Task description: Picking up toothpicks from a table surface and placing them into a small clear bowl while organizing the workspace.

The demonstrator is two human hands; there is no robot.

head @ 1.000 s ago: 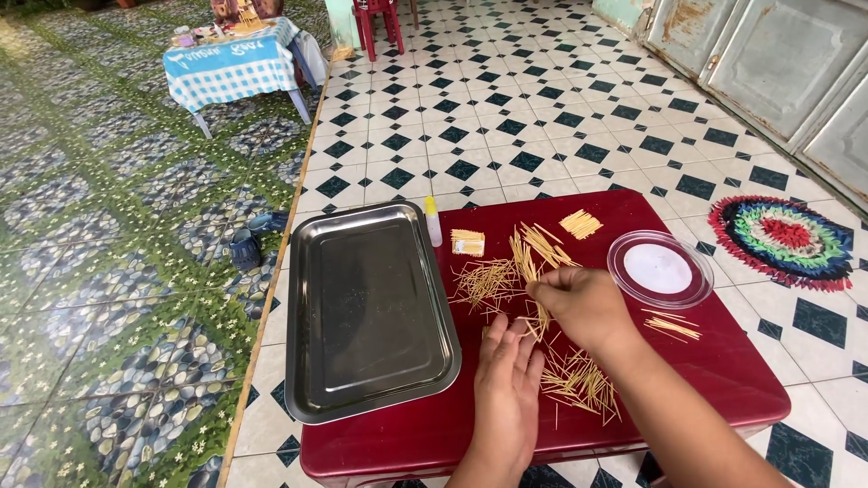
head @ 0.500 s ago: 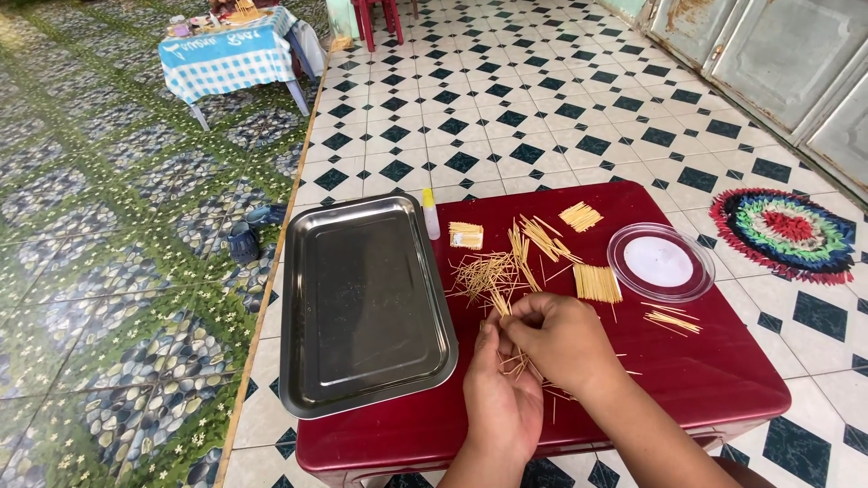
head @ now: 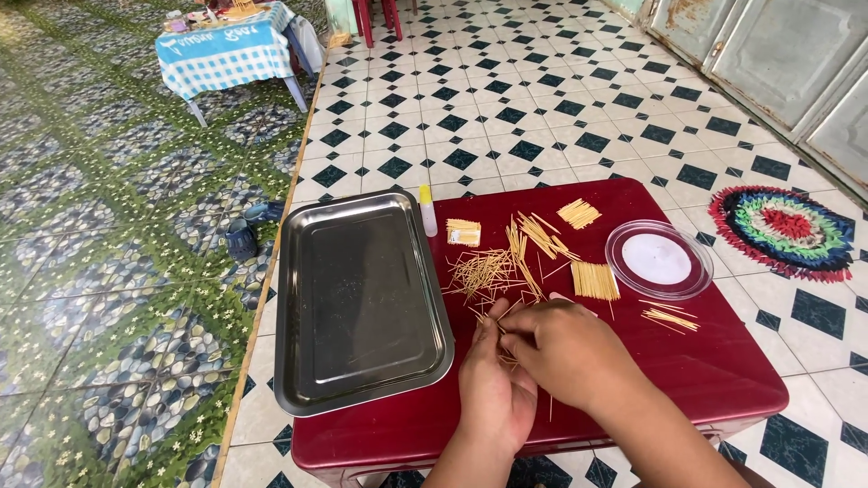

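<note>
The left hand (head: 493, 393) and the right hand (head: 565, 348) met over the near part of the red tabletop (head: 723, 370), fingers curled in toward each other. The grip of both was nearly closed: fingertips pinched on a small bunch of thin pale sticks (head: 503, 327), whose ends poked out between the two hands. The right hand lay partly over the left, so how many sticks each held could not be told.

Just beyond the grip lay a loose tangle of sticks (head: 479, 271), scattered and crossing one another. A little farther out from it sat a small tidy bundle (head: 464, 232), and beside that a small white bottle with a yellow cap (head: 428, 211) stood upright. To the right of the grip rested a squared-off stack of sticks (head: 596, 280), with a fan of longer sticks (head: 539, 237) and another short bundle (head: 579, 213) beyond. A few stray sticks (head: 669, 316) lay farther right, near a clear round lid (head: 658, 259).

Left of the grip, a shallow steel tray (head: 362, 303) covered that side of the tabletop. Past the tabletop spread the tiled floor (head: 506, 108), with a round woven mat (head: 785, 230) to the right and a small table under a blue checked cloth (head: 226, 50) far off to the left.
</note>
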